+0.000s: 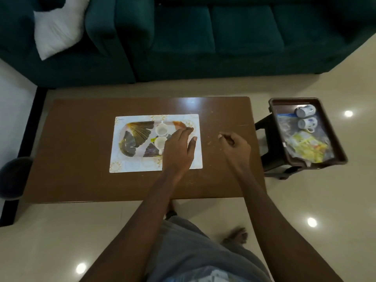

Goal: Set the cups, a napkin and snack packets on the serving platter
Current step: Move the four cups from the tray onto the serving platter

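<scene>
Starting nearest you: left hand (179, 148) is stretched out, fingers straight, over the right end of the serving platter (138, 131), with nothing in it that I can see. Can't tell if it touches the platter. Right hand (235, 146) hovers over bare table (81, 159) just right of the placemat (122, 165), fingers loosely curled, holding nothing. The platter sits on the placemat mid-table, long axis left-right across you. Near white cup (160, 142) and far white cup (161, 129) stand upright on it, close together, just left of your left fingertips. A dark scrap with a yellow label lies between them; can't tell what. No napkin I can make out. The remaining load is to your right: brown tray (293, 99) on a stool (268, 159) beside the table's right end, long axis running away from you. Yellow snack packets (305, 147) lie at its near end on clear plastic, near patterned cup (307, 123) and far patterned cup (305, 111) on their sides beyond. Supply is right of both hands and your right hand is nearer, so I'd judge it takes the next pick. Farthest back is the teal sofa (203, 37).
</scene>
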